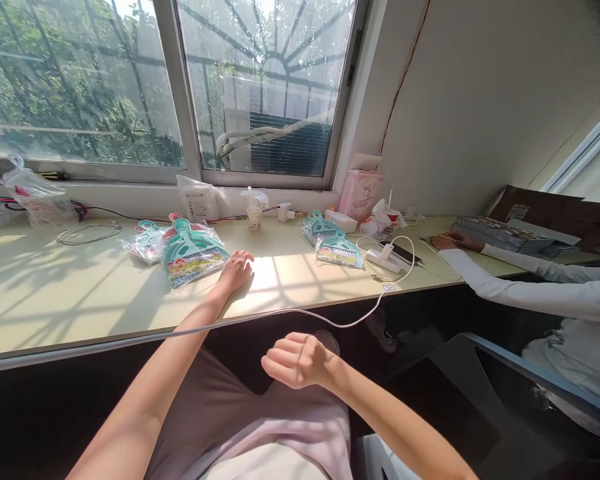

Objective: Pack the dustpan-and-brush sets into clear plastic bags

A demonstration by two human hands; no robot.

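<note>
My left hand (236, 270) rests palm down on the pale table (55, 293), fingers stretched flat, just right of a stack of teal brush sets in clear plastic bags (193, 253). It holds nothing. My right hand (295, 360) hangs over my lap below the table edge, its fingers loosely curled with nothing seen in them. A second pile of teal brush packs (335, 243) lies further right on the table.
A white cable (330, 320) droops off the table edge from a charger and phone (395, 257). A pink box (360, 193), small bottle (253, 210) and bags line the window sill. Another person's white-sleeved arm (520, 283) reaches onto the table at right.
</note>
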